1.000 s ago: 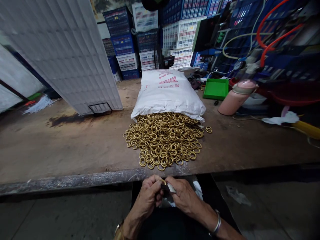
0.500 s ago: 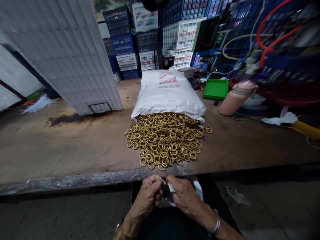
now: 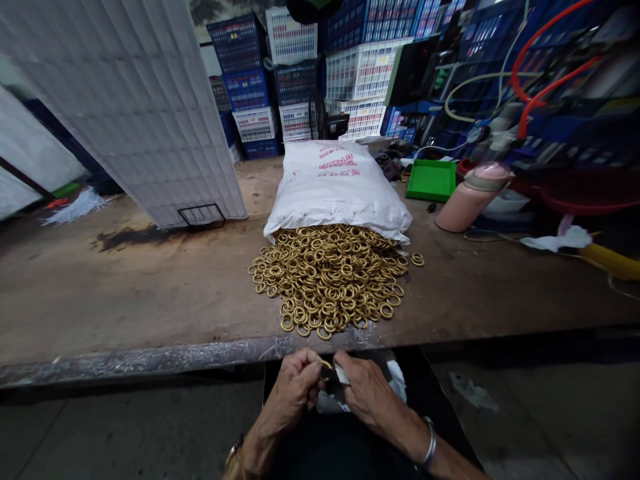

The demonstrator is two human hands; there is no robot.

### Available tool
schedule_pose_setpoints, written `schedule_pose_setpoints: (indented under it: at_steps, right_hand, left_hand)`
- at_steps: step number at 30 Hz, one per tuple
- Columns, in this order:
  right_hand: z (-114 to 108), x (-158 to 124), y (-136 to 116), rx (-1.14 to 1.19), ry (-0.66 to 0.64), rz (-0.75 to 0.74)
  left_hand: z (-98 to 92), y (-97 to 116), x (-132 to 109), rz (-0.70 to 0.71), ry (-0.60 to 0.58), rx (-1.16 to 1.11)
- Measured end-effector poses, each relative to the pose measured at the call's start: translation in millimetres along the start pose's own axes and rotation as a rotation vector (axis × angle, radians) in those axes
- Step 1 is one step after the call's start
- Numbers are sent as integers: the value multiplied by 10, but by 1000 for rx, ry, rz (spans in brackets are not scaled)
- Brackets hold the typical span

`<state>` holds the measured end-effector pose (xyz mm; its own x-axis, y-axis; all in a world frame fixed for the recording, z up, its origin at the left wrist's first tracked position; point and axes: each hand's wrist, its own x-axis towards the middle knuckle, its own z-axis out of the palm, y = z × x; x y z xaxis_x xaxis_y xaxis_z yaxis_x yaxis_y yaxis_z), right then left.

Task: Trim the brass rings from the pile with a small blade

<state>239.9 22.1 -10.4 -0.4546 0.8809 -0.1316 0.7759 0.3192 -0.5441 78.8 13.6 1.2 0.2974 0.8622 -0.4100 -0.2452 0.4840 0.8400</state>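
Observation:
My left hand (image 3: 296, 387) and my right hand (image 3: 367, 390) meet just below the table's front edge, both with fingers curled. Between the left fingertips sits a gold ring (image 3: 326, 364). The right fingers pinch a small dark and white piece (image 3: 342, 375) against it; I cannot make out what it is. A white cloth or bag (image 3: 397, 379) lies under the hands on my lap. On the wooden table (image 3: 125, 293) ahead spreads a heap of gold rings (image 3: 327, 277), spilling from a white sack (image 3: 337, 183) with red print.
A tall white ribbed panel (image 3: 130, 107) leans at the left. A green tray (image 3: 433, 179), a pink bottle (image 3: 473, 195) lying on its side, a yellow tool (image 3: 613, 261) and hoses sit at the right. Stacked blue and white crates (image 3: 300, 73) fill the back.
Both hands stay together at the table edge with only slight finger shifts; the ring shows a little more clearly between them now.

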Motion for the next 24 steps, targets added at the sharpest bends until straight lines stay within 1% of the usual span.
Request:
schedule_pose_setpoints:
  at_steps: [7, 13, 20, 22, 24]
  right_hand:
    - [2, 3, -50, -83, 51, 18]
    - [40, -9, -47, -28, -12, 13]
    - [46, -14, -138, -26, -57, 121]
    - [29, -7, -158, -28, -65, 143]
    - [6, 0, -156, -45, -67, 180]
  left_hand:
    - [21, -9, -21, -76, -41, -162]
    - [-23, -8, -43, -85, -73, -145]
    - [-73, -100, -37, -115, -54, -195]
    - [-42, -104, -62, -109, -47, -210]
    - [24, -94, -118, -125, -65, -185]
